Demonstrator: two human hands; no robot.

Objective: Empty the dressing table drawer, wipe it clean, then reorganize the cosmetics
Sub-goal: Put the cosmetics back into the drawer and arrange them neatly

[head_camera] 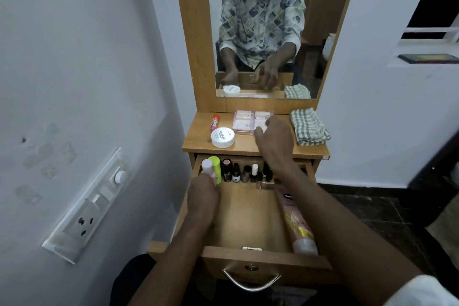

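Observation:
The wooden drawer [248, 216] is pulled out. Along its back stand a pink-capped bottle [207, 166], a lime bottle [215, 165], a dark lipstick [226, 169] and several small nail-polish bottles [253, 173]. A pink lotion tube [296, 221] lies along its right side. My left hand [202, 192] grips the pink-capped bottle low down at the back left corner. My right hand [274, 138] is over the tabletop, fingers curled at the near edge of a pink palette [244, 120]. Whether it grips the palette is unclear.
On the tabletop [198, 139] stand a white round jar [222, 137] and a red-and-pink stick [214, 122]. A folded checked cloth [309, 126] lies at the right. The mirror [263, 32] rises behind. A switchboard [87, 206] is on the left wall.

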